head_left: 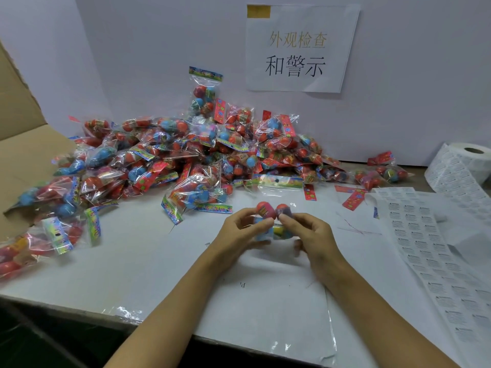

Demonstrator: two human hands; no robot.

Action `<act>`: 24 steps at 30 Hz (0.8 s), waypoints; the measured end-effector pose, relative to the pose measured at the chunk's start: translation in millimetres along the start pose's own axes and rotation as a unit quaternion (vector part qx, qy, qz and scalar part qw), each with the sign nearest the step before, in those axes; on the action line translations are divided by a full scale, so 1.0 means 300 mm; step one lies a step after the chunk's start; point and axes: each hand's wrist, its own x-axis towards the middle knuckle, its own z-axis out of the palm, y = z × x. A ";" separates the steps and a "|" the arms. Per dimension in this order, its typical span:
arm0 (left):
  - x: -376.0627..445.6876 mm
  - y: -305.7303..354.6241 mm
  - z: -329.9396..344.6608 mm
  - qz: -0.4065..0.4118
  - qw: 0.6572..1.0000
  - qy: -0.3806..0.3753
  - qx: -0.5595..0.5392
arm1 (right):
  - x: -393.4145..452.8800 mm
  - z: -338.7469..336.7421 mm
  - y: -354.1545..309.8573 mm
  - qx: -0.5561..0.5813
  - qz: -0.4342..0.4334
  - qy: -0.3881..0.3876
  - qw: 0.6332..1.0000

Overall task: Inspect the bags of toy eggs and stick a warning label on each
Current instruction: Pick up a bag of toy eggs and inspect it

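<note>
Both of my hands hold one clear bag of toy eggs [268, 212] above the middle of the white table. My left hand [240, 232] grips its left side and my right hand [312, 235] its right side, fingertips nearly meeting over two red eggs. The bag's colourful header card [277, 180] points away from me. A big pile of the same bags [186, 152] fills the table behind, reaching the back wall. Sheets of warning labels [422, 243] trail from a roll [462, 166] at the right.
An open cardboard box [24, 144] stands at the left, with bags spilling from it. A paper sign [300, 49] hangs on the white back wall. Loose red tags [352, 199] lie near the labels. A plastic sheet [279, 314] covers the table's front edge.
</note>
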 end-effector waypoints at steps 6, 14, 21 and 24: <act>0.001 -0.006 -0.023 -0.017 0.997 -0.064 0.029 | 0.007 -0.003 -0.005 0.027 0.022 0.015 0.999; 0.005 -0.020 -0.024 0.040 0.999 -0.034 0.015 | -0.009 -0.012 -0.014 -0.079 0.002 -0.089 0.993; 0.001 -0.014 -0.020 0.028 0.998 -0.041 0.037 | -0.003 -0.012 -0.005 -0.066 0.033 -0.085 0.994; -0.006 -0.010 -0.019 0.010 0.997 -0.061 0.040 | -0.009 -0.010 -0.013 -0.060 0.030 -0.091 0.994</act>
